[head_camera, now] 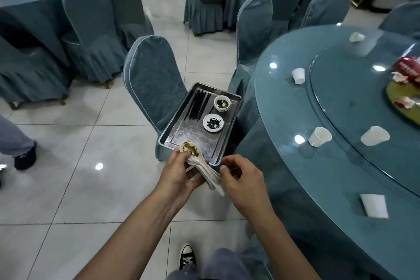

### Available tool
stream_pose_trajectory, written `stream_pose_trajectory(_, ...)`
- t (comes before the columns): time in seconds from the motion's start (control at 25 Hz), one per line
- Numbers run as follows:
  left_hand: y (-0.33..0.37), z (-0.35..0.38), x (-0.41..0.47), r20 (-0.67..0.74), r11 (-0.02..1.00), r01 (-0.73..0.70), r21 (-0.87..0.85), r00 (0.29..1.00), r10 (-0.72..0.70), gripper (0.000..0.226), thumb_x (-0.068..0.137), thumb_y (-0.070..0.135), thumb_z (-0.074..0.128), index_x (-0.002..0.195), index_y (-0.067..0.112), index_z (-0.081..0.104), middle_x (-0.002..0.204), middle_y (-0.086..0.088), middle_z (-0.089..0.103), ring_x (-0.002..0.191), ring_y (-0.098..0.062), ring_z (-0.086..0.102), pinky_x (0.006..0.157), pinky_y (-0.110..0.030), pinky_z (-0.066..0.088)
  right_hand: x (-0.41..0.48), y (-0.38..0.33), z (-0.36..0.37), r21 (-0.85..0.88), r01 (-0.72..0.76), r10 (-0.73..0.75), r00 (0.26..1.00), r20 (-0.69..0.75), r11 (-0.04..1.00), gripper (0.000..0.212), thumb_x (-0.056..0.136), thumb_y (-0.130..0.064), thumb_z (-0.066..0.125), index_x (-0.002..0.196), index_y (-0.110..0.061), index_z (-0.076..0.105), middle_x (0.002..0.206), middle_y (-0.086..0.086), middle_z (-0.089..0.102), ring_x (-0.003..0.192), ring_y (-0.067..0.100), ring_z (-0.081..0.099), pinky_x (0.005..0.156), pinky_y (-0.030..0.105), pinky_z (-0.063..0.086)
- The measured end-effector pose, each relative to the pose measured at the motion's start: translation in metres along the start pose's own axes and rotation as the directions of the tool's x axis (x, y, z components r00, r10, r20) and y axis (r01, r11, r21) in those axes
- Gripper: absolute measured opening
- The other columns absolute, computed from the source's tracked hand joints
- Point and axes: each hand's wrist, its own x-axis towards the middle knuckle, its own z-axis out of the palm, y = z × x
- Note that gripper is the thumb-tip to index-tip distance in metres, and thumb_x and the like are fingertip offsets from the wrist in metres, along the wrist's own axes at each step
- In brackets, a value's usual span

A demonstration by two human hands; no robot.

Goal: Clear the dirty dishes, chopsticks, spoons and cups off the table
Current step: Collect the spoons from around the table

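Observation:
My left hand (179, 171) grips a stack of white ceramic spoons (200, 166), the top one smeared with green residue. My right hand (242, 179) pinches the handle ends of the same spoons. Both hands hover at the near edge of a steel tray (193, 136) resting on a chair seat. The tray holds black chopsticks (200, 108), a small stack of bowls (222, 103) and a saucer (213, 123) with dark leaves. On the round table (318, 166) to the right lie several white paper cups, such as one (319, 136), and a folded napkin (373, 205).
Covered chairs (154, 82) stand around the table and tray. The turntable (354, 88) carries a gold plate (402, 102) and a red packet (406, 68). Another person's leg and shoe (25, 158) are at the left. My own shoe (188, 257) is on the tiled floor.

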Motion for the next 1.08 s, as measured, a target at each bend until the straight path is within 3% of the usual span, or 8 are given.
stream_pose_trajectory(0.12,0.016,0.001,0.025,0.023,0.999,0.032,-0.028,0.999,-0.031,0.017,0.105,0.012,0.043,0.116,0.015,0.055,0.089,-0.015,0.072,0.088,-0.031,0.069,0.080,-0.050,0.059,0.019,-0.005,0.008,0.011,-0.041,0.041,0.999,-0.018,0.999,0.012,0.094,-0.030,0.065,0.105,-0.033,0.069,0.096,-0.014,0.068,0.088,0.001,0.064,0.081,0.029,0.057)
stream_pose_trajectory(0.24,0.028,0.006,0.051,0.026,0.998,0.051,-0.029,0.998,-0.050,0.017,0.105,0.011,0.044,0.118,0.014,0.054,0.098,-0.016,0.068,0.098,-0.034,0.066,0.077,-0.048,0.060,0.042,-0.006,0.013,0.035,-0.075,0.076,0.996,-0.037,0.997,0.010,0.094,-0.032,0.065,0.103,-0.034,0.069,0.095,-0.014,0.070,0.088,0.000,0.065,0.081,0.028,0.057)
stream_pose_trajectory(0.4,0.044,0.017,0.092,0.004,0.998,0.054,-0.011,0.999,-0.054,0.017,0.105,0.012,0.045,0.116,0.015,0.057,0.096,-0.015,0.069,0.100,-0.034,0.065,0.084,-0.051,0.057,0.083,-0.005,0.020,0.075,-0.117,0.119,0.992,-0.031,0.990,0.007,0.095,-0.035,0.063,0.100,-0.035,0.069,0.093,-0.014,0.070,0.086,0.000,0.066,0.077,0.026,0.057)
stream_pose_trajectory(0.68,0.068,0.057,0.186,-0.035,0.996,0.046,0.072,0.998,-0.044,0.017,0.106,0.015,0.045,0.115,0.016,0.059,0.103,-0.014,0.072,0.100,-0.032,0.069,0.077,-0.047,0.059,0.182,0.005,0.025,0.075,-0.047,0.048,0.999,-0.012,0.996,0.011,0.096,-0.040,0.062,0.104,-0.034,0.068,0.097,-0.017,0.067,0.090,-0.001,0.064,0.075,0.025,0.056)
stream_pose_trajectory(0.8,0.080,0.083,0.231,-0.070,0.994,0.056,0.098,0.996,-0.049,0.018,0.106,0.015,0.044,0.112,0.017,0.060,0.106,-0.015,0.072,0.104,-0.034,0.068,0.076,-0.047,0.059,0.234,0.015,0.022,0.118,-0.105,0.105,0.994,0.009,0.987,0.013,0.095,-0.040,0.064,0.105,-0.033,0.069,0.094,-0.015,0.069,0.087,0.000,0.065,0.075,0.028,0.057)
stream_pose_trajectory(1.0,0.090,0.118,0.292,-0.083,0.991,0.081,0.109,0.994,-0.072,0.016,0.107,0.014,0.042,0.112,0.014,0.057,0.110,-0.020,0.070,0.109,-0.039,0.068,0.091,-0.057,0.055,0.295,0.028,0.009,0.238,-0.204,0.190,0.978,0.082,0.950,0.009,0.095,-0.036,0.068,0.102,-0.032,0.072,0.091,-0.014,0.073,0.085,-0.001,0.067,0.069,0.016,0.053)
stream_pose_trajectory(1.08,0.091,0.130,0.315,-0.087,0.989,0.091,0.118,0.993,-0.081,0.015,0.107,0.014,0.041,0.112,0.013,0.056,0.113,-0.021,0.068,0.107,-0.037,0.067,0.087,-0.055,0.057,0.317,0.034,0.007,0.294,-0.232,0.213,0.972,0.098,0.927,0.008,0.094,-0.034,0.070,0.100,-0.031,0.073,0.091,-0.013,0.074,0.085,0.000,0.069,0.070,0.018,0.054)
